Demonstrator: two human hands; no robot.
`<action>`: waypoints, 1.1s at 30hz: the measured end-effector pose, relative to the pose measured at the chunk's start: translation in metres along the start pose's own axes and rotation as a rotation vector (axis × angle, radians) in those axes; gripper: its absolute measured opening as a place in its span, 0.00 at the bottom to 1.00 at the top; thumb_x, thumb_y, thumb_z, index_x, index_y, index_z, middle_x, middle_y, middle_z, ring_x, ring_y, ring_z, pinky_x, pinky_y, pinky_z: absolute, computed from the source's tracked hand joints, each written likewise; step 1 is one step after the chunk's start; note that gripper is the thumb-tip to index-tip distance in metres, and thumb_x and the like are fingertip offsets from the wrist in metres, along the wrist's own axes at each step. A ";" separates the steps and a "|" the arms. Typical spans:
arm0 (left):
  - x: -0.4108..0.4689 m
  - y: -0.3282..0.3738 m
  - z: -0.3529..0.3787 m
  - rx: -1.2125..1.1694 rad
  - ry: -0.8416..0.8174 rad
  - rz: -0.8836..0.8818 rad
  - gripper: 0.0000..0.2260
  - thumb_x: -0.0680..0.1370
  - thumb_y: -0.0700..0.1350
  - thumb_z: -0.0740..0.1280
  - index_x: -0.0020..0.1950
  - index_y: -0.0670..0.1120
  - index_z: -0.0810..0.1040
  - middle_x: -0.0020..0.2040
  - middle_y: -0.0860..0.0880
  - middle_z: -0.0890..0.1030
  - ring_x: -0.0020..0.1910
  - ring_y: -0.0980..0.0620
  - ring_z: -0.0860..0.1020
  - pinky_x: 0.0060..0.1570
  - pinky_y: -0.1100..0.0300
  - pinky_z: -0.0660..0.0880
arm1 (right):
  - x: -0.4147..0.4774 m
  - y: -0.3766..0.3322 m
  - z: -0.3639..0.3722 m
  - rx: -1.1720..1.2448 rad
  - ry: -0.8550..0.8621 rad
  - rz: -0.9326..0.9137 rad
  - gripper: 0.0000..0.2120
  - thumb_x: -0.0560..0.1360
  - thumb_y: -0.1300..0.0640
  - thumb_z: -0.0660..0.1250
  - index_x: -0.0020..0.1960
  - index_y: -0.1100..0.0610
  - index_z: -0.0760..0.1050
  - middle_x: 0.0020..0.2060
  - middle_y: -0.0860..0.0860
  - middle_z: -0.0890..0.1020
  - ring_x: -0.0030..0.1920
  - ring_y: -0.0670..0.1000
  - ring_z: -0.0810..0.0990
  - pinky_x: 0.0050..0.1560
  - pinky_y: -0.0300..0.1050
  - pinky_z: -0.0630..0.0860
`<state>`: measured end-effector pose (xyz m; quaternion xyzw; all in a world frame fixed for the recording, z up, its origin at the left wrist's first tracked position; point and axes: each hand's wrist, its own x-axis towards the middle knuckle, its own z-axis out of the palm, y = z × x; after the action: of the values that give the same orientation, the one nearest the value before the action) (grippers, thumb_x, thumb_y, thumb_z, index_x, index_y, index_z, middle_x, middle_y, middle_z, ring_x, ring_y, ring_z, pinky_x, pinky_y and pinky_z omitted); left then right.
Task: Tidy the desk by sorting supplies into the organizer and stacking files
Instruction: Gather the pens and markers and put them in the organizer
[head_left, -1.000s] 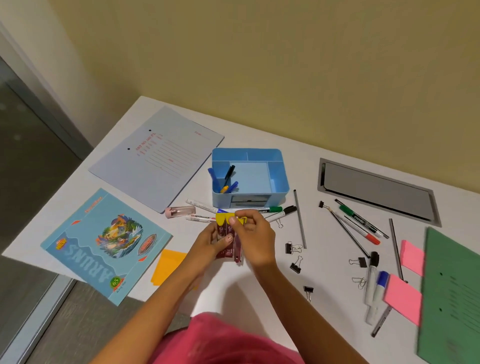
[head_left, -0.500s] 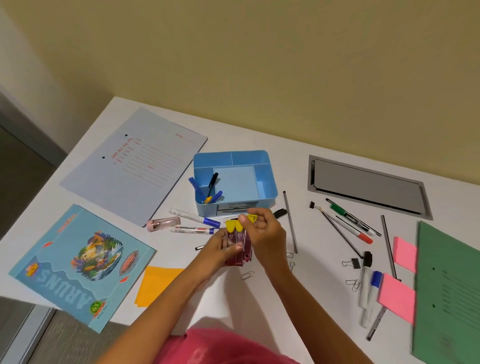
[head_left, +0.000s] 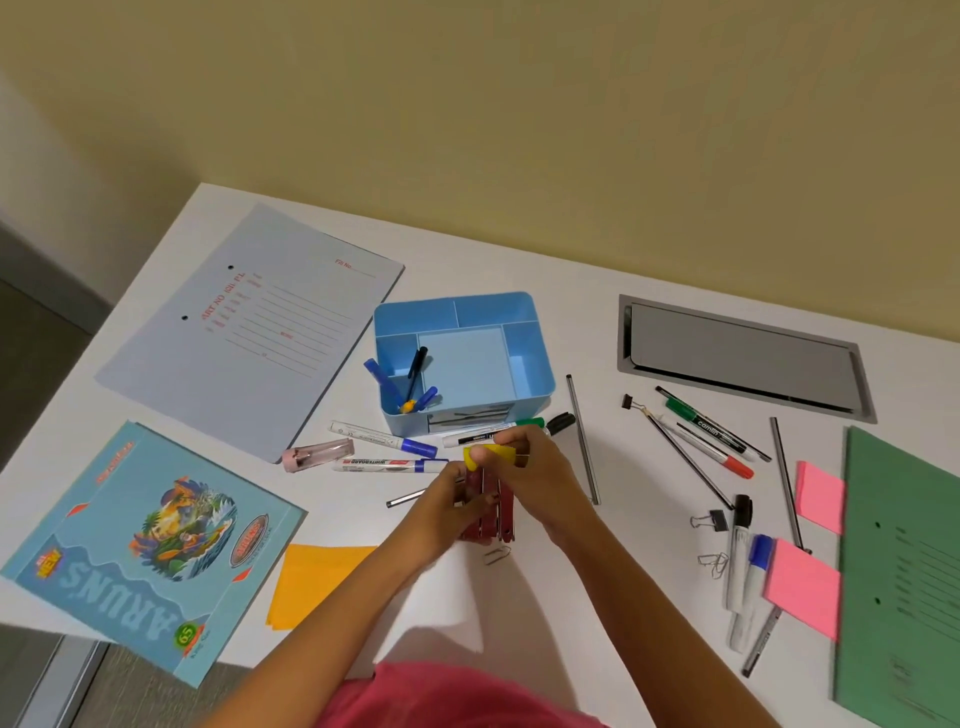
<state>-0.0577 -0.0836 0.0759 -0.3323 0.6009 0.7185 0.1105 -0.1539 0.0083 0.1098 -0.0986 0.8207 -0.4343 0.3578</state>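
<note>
Surface (head_left: 337, 514): white.
Left grip (head_left: 441, 514): clasps red item (head_left: 492, 515) from 9 o'clock.
Right grip (head_left: 545, 483): pinches its yellow 12 o'clock end.

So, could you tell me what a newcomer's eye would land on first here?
Mid-desk, the left hand and right hand both grip a dark red object with a yellow end. Just behind them stands the blue organizer, a few pens in its front-left compartment. A green file lies at the right edge, pink sticky notes beside it.
</note>
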 end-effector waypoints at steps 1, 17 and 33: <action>0.001 -0.001 -0.001 0.034 0.002 -0.003 0.08 0.78 0.37 0.64 0.54 0.47 0.71 0.45 0.46 0.79 0.44 0.44 0.81 0.48 0.44 0.80 | 0.001 0.000 -0.001 -0.002 -0.020 0.014 0.22 0.69 0.45 0.73 0.56 0.55 0.73 0.47 0.49 0.79 0.50 0.50 0.79 0.53 0.45 0.78; 0.002 0.002 -0.006 0.388 0.051 0.127 0.05 0.79 0.39 0.62 0.50 0.50 0.71 0.38 0.56 0.77 0.35 0.60 0.77 0.34 0.74 0.72 | -0.003 -0.007 -0.005 -0.232 -0.087 -0.238 0.21 0.69 0.46 0.73 0.56 0.54 0.71 0.50 0.52 0.77 0.50 0.51 0.77 0.51 0.46 0.77; -0.006 0.026 0.012 0.282 0.085 0.250 0.09 0.78 0.36 0.59 0.37 0.43 0.69 0.32 0.48 0.74 0.36 0.50 0.71 0.39 0.68 0.70 | 0.009 -0.019 0.002 -0.620 0.100 -0.449 0.15 0.74 0.44 0.65 0.42 0.55 0.67 0.39 0.50 0.71 0.37 0.50 0.70 0.37 0.42 0.67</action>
<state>-0.0717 -0.0774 0.1007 -0.2662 0.7364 0.6207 0.0405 -0.1619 -0.0089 0.1194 -0.3580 0.8875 -0.2375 0.1668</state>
